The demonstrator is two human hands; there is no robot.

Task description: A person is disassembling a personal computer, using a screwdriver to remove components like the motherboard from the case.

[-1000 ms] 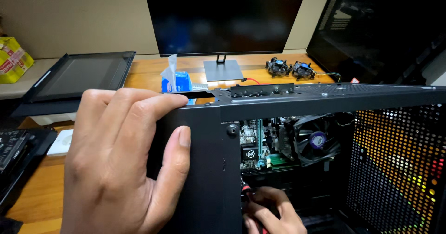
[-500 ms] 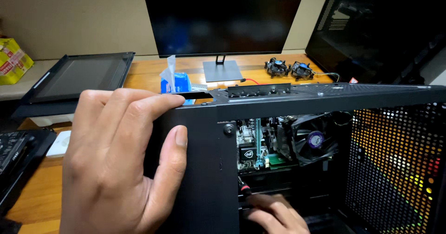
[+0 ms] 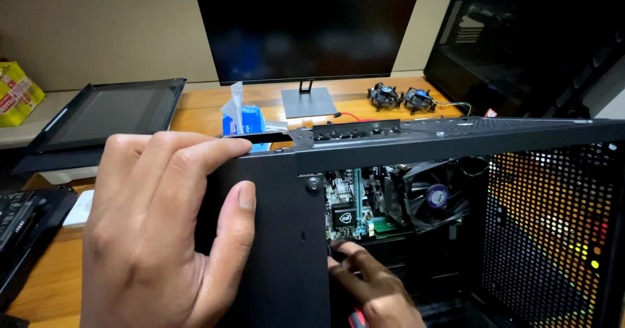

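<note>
Your left hand (image 3: pixel 163 230) grips the black metal computer case (image 3: pixel 286 237) (steadying it) while your right hand (image 3: pixel 374 289), holding a red-handled tool (image 3: pixel 357 317), works at the green motherboard (image 3: pixel 351 204), already seated.

a plain beige wall (image 3: pixel 97 35) is running behind a wooden table (image 3: pixel 195 110). a dark monitor (image 3: pixel 306 25) is standing at the table's back edge on a flat grey stand (image 3: pixel 308 101). soft, even light is falling across the wood, casting no hard shadows.
</note>
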